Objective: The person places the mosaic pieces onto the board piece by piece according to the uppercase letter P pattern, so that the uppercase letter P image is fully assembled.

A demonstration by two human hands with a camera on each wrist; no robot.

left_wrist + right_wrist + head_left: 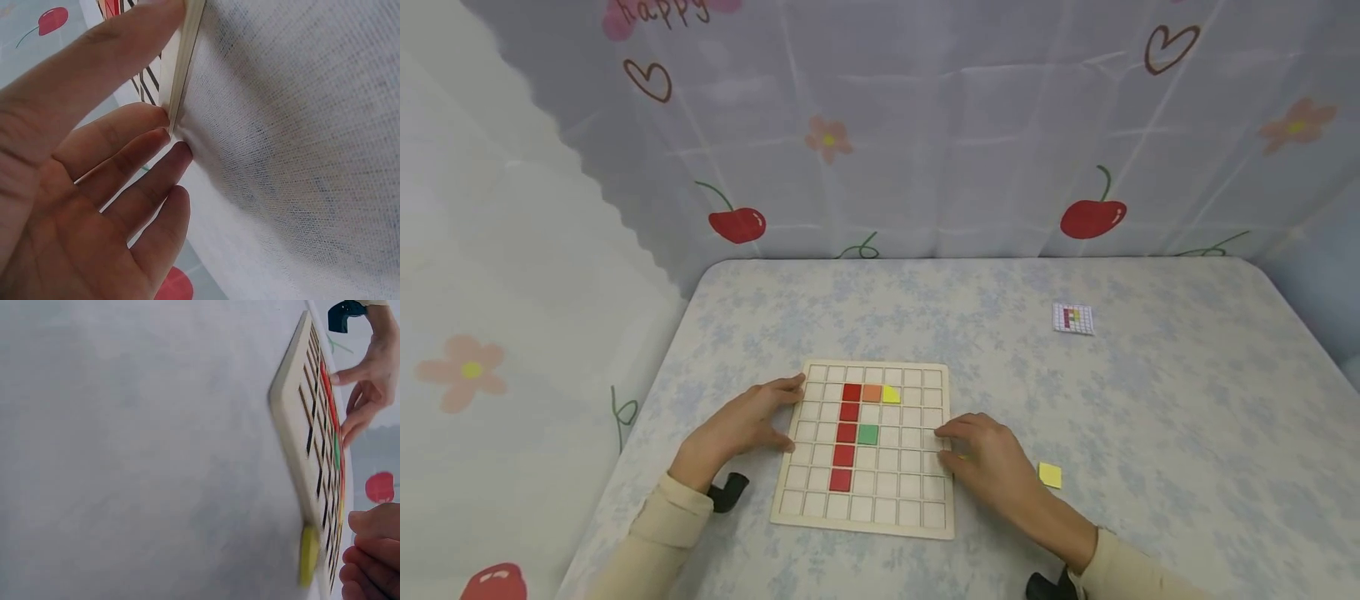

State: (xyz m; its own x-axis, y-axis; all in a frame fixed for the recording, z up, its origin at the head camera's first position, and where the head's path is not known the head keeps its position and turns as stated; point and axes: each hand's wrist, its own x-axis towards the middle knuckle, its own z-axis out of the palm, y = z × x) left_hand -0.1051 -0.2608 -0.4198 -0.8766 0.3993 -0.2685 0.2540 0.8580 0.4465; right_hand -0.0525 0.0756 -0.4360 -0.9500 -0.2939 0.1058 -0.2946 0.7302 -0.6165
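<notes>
A square wooden grid board (863, 527) lies on the table with a column of red tiles (843, 456), an orange tile (871, 392), a yellow piece with a curved edge (891, 395) and a green tile (867, 435) in its cells. Thumb and fingertips of my left hand (737, 429) touch the board's left edge; its fingers are nearly straight in the left wrist view. My right hand (992, 458) is at the right edge, thumb and forefinger apart over the outer cells. Beside that edge, partly hidden by this hand, is a yellow tile (308, 556).
Another yellow tile (1049, 475) lies on the table right of my right hand. A small card with a printed coloured grid (1072, 318) lies farther back. The patterned tablecloth (1187, 417) meets a hanging curtain (940, 167) behind.
</notes>
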